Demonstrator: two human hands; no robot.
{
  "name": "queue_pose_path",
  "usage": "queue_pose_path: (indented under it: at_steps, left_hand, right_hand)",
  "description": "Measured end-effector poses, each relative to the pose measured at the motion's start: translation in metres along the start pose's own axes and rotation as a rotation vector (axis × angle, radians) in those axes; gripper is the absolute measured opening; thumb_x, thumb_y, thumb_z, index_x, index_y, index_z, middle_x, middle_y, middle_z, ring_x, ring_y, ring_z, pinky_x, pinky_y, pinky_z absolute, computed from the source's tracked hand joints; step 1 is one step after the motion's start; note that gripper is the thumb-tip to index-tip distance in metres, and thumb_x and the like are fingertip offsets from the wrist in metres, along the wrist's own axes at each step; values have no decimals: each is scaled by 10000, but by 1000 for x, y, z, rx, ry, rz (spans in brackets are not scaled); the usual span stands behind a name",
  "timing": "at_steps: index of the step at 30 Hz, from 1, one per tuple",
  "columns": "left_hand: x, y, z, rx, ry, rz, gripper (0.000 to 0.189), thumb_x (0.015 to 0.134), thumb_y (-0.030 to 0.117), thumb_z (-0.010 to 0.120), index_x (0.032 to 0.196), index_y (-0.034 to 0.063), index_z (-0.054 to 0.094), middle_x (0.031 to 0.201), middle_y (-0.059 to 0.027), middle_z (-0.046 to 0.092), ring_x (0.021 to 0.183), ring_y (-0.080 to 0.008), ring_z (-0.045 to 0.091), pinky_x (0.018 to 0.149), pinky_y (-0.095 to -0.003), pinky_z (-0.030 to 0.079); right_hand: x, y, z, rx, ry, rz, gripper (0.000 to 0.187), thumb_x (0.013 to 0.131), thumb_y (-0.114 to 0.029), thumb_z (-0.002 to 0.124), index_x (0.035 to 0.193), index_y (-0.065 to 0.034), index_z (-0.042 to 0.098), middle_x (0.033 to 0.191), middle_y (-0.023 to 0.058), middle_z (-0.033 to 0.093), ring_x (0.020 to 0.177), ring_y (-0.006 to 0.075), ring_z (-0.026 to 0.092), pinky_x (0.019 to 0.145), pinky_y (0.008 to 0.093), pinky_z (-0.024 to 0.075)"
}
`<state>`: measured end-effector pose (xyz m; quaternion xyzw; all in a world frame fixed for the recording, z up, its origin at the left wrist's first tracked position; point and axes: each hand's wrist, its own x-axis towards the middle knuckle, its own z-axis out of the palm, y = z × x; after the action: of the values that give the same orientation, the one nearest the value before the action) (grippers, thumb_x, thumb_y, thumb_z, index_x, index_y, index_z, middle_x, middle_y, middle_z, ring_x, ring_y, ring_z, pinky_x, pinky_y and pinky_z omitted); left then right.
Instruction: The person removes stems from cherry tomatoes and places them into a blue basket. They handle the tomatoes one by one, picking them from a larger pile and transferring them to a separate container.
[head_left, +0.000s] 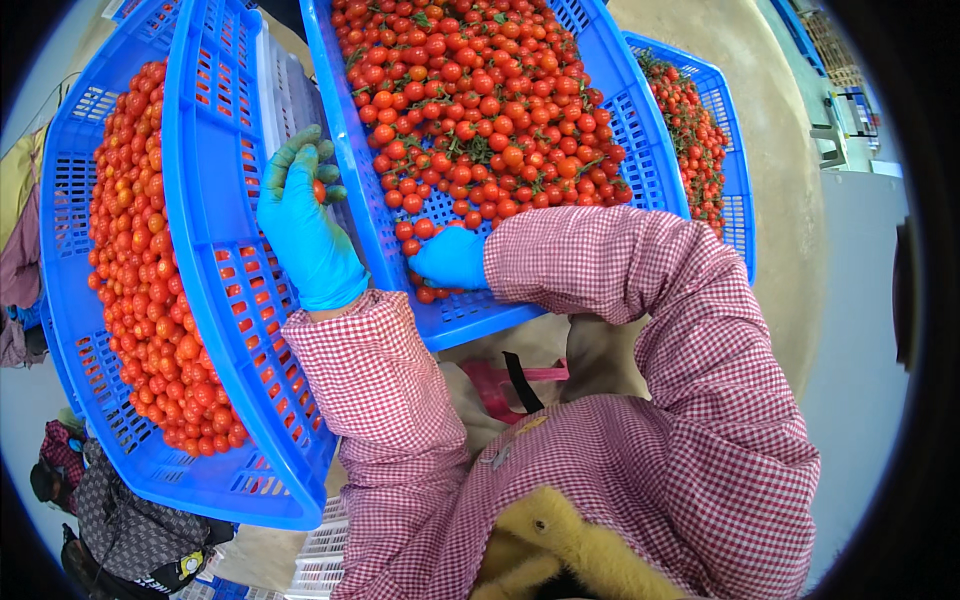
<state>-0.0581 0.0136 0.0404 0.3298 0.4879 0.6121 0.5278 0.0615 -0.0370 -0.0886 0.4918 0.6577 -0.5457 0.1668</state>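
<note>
My left hand (309, 217), in a blue glove with green-stained fingers, is raised between two blue plastic crates, its fingers curled round a red cherry tomato (319, 192). My right hand (452, 259), also gloved in blue, reaches into the near end of the middle crate (469, 328); its fingertips are hidden among the tomatoes, so its grip cannot be seen. That crate holds many cherry tomatoes (480, 90), some with green stems. On the left, a second blue crate (202, 187) is tilted in view and holds a large heap of stemless cherry tomatoes (161, 300).
A third blue crate (739, 180) with stemmed tomatoes stands beyond the middle crate's right wall. White crates (281, 90) show between the left and middle crates, and another (322, 551) at the bottom. Several people are partly seen at the left, one in a dark patterned garment (139, 495).
</note>
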Motion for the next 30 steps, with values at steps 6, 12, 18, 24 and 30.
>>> queue_pose_path:
  at_steps: [6,12,18,24,30]
  left_hand:
    - [0,2,5,-3,19,-53,167,815,106,501,941,22,570,784,-32,584,593,-45,476,514,-170,377]
    - [2,-1,1,20,5,-40,166,815,108,502,941,25,572,782,-33,585,594,-47,483,509,-170,379]
    - [3,-1,-2,-3,-1,-47,165,814,114,510,939,27,574,778,-30,581,600,-50,476,509,-170,379]
    - [-2,-4,2,-28,-46,-68,169,816,119,513,959,50,570,804,-22,579,629,-50,479,532,-168,380]
    - [-2,-4,2,-41,-37,-68,165,812,117,516,949,42,571,806,-26,582,623,-50,480,517,-167,378]
  right_hand:
    - [-2,-1,1,-351,114,-202,281,705,-178,532,975,-102,522,661,60,593,549,189,592,428,320,452]
    - [-18,-7,-13,-305,124,-200,301,728,-227,536,1007,-117,518,680,69,604,577,202,604,448,325,466]
    - [-134,53,-69,82,575,-271,394,691,-324,606,1046,-162,546,836,94,605,722,211,599,621,326,474]
    - [-277,175,-99,169,1234,304,383,692,-74,628,1059,-84,521,968,89,571,849,145,555,713,284,464]
    - [-282,191,-90,-472,1167,529,297,676,-74,587,972,-53,567,994,136,538,936,274,529,772,339,446]
